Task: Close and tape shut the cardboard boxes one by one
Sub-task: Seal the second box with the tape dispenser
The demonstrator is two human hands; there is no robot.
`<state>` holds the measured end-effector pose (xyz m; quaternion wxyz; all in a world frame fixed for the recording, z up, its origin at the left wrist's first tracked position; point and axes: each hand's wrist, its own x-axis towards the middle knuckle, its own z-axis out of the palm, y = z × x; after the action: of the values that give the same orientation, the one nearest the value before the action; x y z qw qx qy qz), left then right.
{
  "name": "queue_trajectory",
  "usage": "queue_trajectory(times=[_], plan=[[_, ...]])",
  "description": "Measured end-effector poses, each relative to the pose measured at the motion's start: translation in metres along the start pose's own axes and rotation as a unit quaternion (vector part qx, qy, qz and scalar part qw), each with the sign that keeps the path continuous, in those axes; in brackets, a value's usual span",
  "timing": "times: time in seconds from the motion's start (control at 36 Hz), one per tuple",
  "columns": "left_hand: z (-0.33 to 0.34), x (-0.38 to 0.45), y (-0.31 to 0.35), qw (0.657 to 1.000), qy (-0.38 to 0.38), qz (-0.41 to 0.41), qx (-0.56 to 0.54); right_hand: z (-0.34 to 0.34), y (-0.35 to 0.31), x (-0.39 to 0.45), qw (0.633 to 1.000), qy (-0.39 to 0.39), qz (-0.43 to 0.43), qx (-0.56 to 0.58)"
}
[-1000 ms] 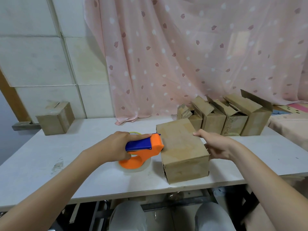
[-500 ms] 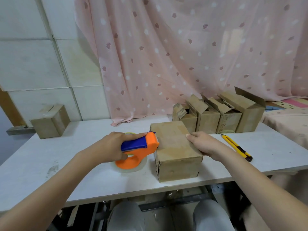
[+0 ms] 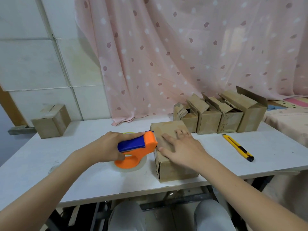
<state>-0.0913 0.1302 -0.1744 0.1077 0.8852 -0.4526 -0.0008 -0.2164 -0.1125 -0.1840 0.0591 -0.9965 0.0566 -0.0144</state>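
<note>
A closed cardboard box (image 3: 168, 129) lies on the white table (image 3: 83, 177) in front of me. My right hand (image 3: 180, 146) lies flat on its top with straight, spread fingers. My left hand (image 3: 109, 145) grips the blue handle of an orange tape dispenser (image 3: 138, 149), whose nose touches the box's upper left edge. A clear tape roll sits in the dispenser's lower part, against the table. Several boxes with raised flaps (image 3: 220, 117) stand in a row behind.
A yellow utility knife (image 3: 238, 147) lies to the right of the box. One closed box (image 3: 51, 121) stands at the far left by the wall. A pink curtain hangs behind the table. The table's front edge runs just before the box.
My right hand slid from the box's right edge onto its top and now presses flat there. The dispenser stays at the box's left edge. My view shifted, bringing the knife in.
</note>
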Motion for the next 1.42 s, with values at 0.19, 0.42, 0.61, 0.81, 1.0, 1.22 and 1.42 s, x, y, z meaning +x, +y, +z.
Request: queue_trajectory(times=[0.19,0.42,0.61,0.81,1.0,1.22,1.42], plan=[[-0.004,-0.006,-0.007,1.000,-0.012,-0.014,0.006,-0.002,0.000,-0.001,1.000,-0.012,0.006,-0.004],[-0.008,-0.036,-0.041,0.998,-0.015,-0.057,0.030,-0.004,-0.002,0.001,1.000,-0.021,0.014,0.000],[-0.003,-0.033,-0.035,0.998,0.014,-0.041,0.044,-0.020,-0.011,0.019,0.996,-0.059,0.069,0.027],[-0.007,-0.032,-0.027,0.998,0.015,-0.031,0.051,-0.014,-0.030,0.078,0.959,-0.150,0.236,0.036],[-0.006,-0.033,-0.028,0.997,0.012,-0.043,0.058,-0.040,-0.050,0.066,0.938,-0.243,0.248,-0.006],[-0.006,-0.033,-0.028,0.998,0.010,-0.041,0.052,-0.022,-0.026,0.103,0.911,-0.355,0.210,-0.016],[-0.004,-0.030,-0.023,0.998,0.007,-0.036,0.060,-0.063,-0.046,0.059,0.939,-0.304,0.163,-0.001]])
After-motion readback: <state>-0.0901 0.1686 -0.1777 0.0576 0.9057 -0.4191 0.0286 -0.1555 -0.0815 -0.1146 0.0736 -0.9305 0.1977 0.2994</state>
